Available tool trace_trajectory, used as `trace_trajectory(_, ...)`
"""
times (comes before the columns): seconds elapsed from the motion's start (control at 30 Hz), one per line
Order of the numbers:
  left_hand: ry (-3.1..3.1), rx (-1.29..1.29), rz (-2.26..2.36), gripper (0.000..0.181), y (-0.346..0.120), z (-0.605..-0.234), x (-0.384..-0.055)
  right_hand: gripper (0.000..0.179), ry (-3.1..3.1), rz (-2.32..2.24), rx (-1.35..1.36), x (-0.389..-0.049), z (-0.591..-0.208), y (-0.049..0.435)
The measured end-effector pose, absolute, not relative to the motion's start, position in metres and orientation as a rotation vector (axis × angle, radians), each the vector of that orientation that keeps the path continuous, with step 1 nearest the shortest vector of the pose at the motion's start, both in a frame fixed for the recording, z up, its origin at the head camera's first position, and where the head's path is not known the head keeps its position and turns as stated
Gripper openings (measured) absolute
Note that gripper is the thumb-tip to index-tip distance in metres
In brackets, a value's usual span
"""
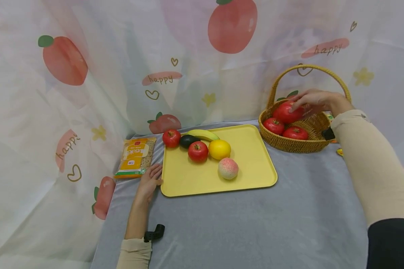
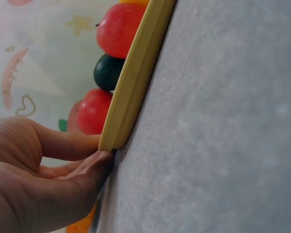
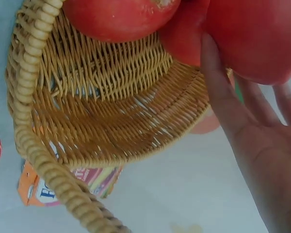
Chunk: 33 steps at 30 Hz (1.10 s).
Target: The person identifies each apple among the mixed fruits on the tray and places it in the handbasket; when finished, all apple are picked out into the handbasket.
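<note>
Honestly, from my station I worry that the round, glossy red fruit (image 1: 287,113), gripped by the curled right hand (image 1: 318,99) over the brown wicker basket (image 1: 289,145), could get knocked loose against the arched handle (image 1: 304,66), while the left hand (image 1: 150,180) pinches the rectangular yellow tray (image 1: 192,183).

We read "happy" three times on the backdrop cloth (image 1: 101,48), in brown script over pink smears: upper right (image 1: 326,48), middle (image 1: 161,78), and left (image 1: 67,144), where it runs steeply upward. In the left wrist view we get "happy" once (image 2: 14,77), also on the cloth. The orange bag (image 1: 135,157) carries large white Chinese characters across its front, but we can't make them out surely; its smaller print is too tiny. On the colourful packet (image 3: 35,187), dark-blue capitals begin with E or F, rest unclear.
</note>
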<state>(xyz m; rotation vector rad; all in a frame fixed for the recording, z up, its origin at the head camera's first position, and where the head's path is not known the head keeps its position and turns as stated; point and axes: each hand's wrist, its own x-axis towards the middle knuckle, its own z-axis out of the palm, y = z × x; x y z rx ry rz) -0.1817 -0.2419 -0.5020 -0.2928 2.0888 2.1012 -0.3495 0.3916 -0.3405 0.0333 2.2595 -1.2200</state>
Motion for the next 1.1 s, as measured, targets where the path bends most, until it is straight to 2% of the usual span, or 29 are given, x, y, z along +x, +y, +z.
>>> trace_trajectory(0.8,2.104,-0.319,2.089,0.076,-0.241,-0.503,-0.186,0.081,2.338,-0.979,0.063,-0.350,-0.337,0.404)
trace_trajectory(1.1,2.098,-0.314,2.096,0.076,-0.243,-0.504,-0.184,0.079,2.372,-0.982,0.102,-0.334,-0.330,0.396)
